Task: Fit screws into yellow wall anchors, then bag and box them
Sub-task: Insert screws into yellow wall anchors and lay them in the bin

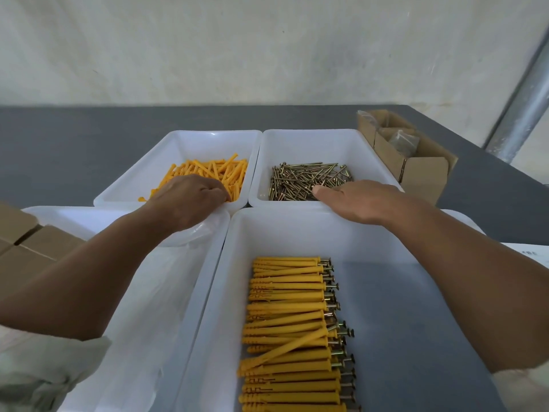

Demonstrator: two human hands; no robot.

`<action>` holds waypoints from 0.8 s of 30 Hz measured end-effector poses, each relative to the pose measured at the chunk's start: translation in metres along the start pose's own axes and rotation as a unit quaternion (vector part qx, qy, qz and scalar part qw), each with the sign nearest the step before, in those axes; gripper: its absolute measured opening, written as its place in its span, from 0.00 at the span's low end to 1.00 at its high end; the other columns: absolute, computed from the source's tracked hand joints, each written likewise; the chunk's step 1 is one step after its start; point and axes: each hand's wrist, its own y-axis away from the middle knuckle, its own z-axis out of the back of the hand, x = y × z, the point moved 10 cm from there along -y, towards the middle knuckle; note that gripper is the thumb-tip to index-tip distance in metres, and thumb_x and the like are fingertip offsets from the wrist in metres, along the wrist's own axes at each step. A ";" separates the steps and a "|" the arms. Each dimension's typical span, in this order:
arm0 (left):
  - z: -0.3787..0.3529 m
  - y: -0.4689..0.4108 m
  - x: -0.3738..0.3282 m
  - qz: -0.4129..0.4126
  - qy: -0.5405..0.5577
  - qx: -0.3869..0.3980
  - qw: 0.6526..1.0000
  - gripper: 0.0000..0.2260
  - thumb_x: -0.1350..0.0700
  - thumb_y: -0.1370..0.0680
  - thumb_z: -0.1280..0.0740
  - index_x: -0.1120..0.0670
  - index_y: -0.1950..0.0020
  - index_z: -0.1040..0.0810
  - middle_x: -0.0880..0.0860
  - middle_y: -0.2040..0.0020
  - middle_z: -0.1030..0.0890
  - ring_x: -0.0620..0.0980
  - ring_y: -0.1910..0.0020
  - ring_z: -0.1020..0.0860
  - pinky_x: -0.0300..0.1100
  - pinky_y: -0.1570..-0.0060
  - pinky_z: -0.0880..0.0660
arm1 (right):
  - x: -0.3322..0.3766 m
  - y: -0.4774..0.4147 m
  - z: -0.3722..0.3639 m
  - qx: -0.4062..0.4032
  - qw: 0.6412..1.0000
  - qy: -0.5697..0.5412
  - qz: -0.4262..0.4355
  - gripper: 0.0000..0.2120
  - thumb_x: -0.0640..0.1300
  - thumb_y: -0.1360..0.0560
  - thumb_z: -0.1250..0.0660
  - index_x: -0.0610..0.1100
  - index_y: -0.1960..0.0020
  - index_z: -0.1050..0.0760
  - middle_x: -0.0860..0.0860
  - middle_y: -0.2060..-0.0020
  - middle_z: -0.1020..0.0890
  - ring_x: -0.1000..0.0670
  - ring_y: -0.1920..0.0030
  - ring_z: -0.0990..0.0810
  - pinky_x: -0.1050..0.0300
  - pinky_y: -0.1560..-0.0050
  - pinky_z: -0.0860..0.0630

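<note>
While the left hand [190,200] pinches anchors [214,171], the right hand [365,200] covers screws [306,179].

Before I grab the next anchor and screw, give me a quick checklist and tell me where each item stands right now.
1. Loose anchors in the far left tray: ok, a good pile.
2. Screws in the far right tray: ok, plenty.
3. Left hand holding an anchor: cannot tell, its curled fingers on the pile hide it.
4. Right hand holding a screw: not ok, it is flat over the pile and no screw shows in it.
5. Room in the near tray for finished pieces: ok, its right half is bare.
</note>
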 end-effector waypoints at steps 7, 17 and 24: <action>0.006 0.000 -0.001 0.022 0.057 -0.028 0.998 0.12 0.57 0.23 0.37 0.42 0.57 0.17 0.45 0.51 0.21 0.47 0.48 0.28 0.40 0.51 0.35 | -0.003 -0.001 -0.001 0.015 0.999 -0.038 -0.013 0.40 0.74 0.25 0.58 0.51 0.24 0.36 0.47 0.23 0.38 0.43 0.24 0.39 0.44 0.29 0.40; 0.011 0.003 -0.005 0.014 0.059 -0.072 0.996 0.06 0.55 0.26 0.30 0.44 0.53 0.17 0.45 0.58 0.19 0.46 0.56 0.25 0.40 0.57 0.32 | -0.003 0.001 0.001 0.013 0.997 -0.073 -0.015 0.40 0.73 0.24 0.55 0.47 0.23 0.37 0.46 0.23 0.39 0.43 0.24 0.40 0.48 0.29 0.42; 0.028 0.005 -0.012 -0.027 0.135 -0.148 0.979 0.04 0.52 0.25 0.29 0.46 0.52 0.16 0.45 0.61 0.19 0.41 0.65 0.24 0.35 0.65 0.30 | 0.002 0.003 0.005 -0.007 0.998 -0.055 0.002 0.39 0.73 0.24 0.56 0.49 0.25 0.35 0.47 0.24 0.36 0.43 0.25 0.38 0.47 0.30 0.39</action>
